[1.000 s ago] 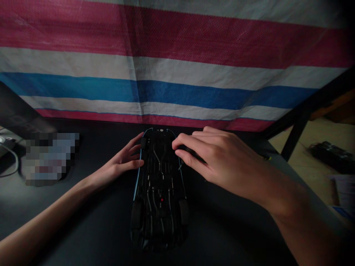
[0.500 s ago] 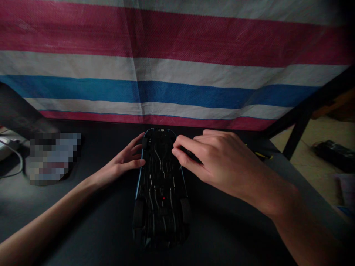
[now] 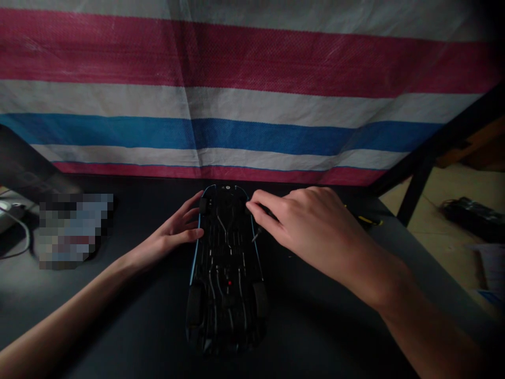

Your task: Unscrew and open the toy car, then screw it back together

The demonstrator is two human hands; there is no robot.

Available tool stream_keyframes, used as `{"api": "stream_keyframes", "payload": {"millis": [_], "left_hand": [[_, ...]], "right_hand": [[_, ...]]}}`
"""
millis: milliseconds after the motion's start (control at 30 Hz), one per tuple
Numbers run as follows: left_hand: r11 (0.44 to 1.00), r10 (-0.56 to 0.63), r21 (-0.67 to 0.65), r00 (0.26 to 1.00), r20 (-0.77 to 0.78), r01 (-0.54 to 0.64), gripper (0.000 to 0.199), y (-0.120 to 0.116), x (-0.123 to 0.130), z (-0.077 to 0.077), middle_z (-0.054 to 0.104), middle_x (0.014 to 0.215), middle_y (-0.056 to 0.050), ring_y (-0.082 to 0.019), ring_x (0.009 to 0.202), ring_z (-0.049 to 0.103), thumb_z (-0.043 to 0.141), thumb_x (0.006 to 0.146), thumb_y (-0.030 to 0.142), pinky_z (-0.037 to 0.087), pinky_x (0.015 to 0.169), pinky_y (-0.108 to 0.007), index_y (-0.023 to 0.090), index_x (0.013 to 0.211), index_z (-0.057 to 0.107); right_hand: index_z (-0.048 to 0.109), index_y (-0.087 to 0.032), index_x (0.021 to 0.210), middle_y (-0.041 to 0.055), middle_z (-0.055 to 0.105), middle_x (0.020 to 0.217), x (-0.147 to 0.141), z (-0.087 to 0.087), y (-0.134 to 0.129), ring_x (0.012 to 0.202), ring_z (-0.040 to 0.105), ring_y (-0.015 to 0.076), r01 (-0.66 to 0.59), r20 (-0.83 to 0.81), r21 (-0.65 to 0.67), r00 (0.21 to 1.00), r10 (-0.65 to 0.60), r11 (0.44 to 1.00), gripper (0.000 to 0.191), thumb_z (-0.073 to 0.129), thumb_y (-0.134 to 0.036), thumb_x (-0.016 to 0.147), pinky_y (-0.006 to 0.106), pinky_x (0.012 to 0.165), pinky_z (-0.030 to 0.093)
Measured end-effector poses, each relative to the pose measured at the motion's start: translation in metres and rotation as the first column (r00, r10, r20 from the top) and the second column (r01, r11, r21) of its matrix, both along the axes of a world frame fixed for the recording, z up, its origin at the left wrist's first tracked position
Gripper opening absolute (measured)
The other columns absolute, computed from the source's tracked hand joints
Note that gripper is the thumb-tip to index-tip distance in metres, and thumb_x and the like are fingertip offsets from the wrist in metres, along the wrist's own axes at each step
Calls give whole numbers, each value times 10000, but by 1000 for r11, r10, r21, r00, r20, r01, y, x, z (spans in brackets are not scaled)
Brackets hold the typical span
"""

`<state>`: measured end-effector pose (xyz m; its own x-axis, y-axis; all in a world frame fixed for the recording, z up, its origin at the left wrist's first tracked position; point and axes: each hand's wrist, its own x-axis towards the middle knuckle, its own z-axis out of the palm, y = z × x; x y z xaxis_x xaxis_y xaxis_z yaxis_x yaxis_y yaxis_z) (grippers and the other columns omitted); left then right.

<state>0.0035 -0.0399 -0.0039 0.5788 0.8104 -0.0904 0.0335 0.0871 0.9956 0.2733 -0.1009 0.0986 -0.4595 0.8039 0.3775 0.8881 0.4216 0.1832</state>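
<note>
A toy car (image 3: 229, 263) lies upside down on the dark table, showing its black underside, wheels and blue side edges. My left hand (image 3: 179, 226) is against its left side, thumb on the edge and fingers stretched along the flank near a front wheel (image 3: 203, 205). At the opposite front corner, my right hand (image 3: 303, 216) is closed in a pinch, its fingertips touching the car where the other front wheel would be. What sits between those fingers is dark and hidden. A small pale piece (image 3: 256, 235) sticks out at the car's right edge, below the right thumb.
A striped woven sheet (image 3: 244, 100) hangs behind the table (image 3: 150, 326). At left are a pixelated item (image 3: 74, 229), a dark cylindrical object (image 3: 35, 163) and a white cable (image 3: 27, 231). Something black and yellow (image 3: 366, 218) lies behind my right hand. A metal frame leg (image 3: 416, 192) stands at right.
The view has shifted slightly, moving things a little left. My right fingers have changed angle a little at the car's corner, and the pale piece shows more. My left hand stays on the car.
</note>
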Motion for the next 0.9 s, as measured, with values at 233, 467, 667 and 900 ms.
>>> {"api": "stream_keyframes", "payload": {"millis": [233,467,667,900], "left_hand": [[1000,-13,5,1000,-22,13,830,-1,1,4,315,1662,-27,-366,1492,344,669,915,355,337,1201,-547,435,1590,193],[1000,-19,-2,1000,-15,19,848,-2,1,6,306,1664,-42,-364,1468,386,663,919,356,330,1201,-562,422,1599,160],[999,-33,18,999,2,33,853,-1,-1,4,281,1672,-53,-352,1502,324,662,926,328,323,1203,-561,407,1603,148],[999,-30,24,1000,9,30,846,1,-4,2,310,1661,-61,-336,1500,335,664,929,326,287,1217,-553,400,1602,157]], "right_hand": [[674,-193,636,63,643,531,-1,6,-3,471,582,177,84,-31,-69,996,-87,994,651,292,-475,1082,353,511,184],[606,-252,1035,-32,664,726,7,11,-8,690,634,181,-68,-185,-248,982,22,966,95,546,-274,965,316,639,338],[624,-257,1008,-40,628,641,8,8,-1,553,585,152,1,-198,-268,979,-56,963,241,431,-396,1047,311,562,257],[619,-232,943,-70,578,629,11,1,6,529,511,99,-175,-496,-383,868,-42,907,56,588,-273,920,257,542,308]]}}
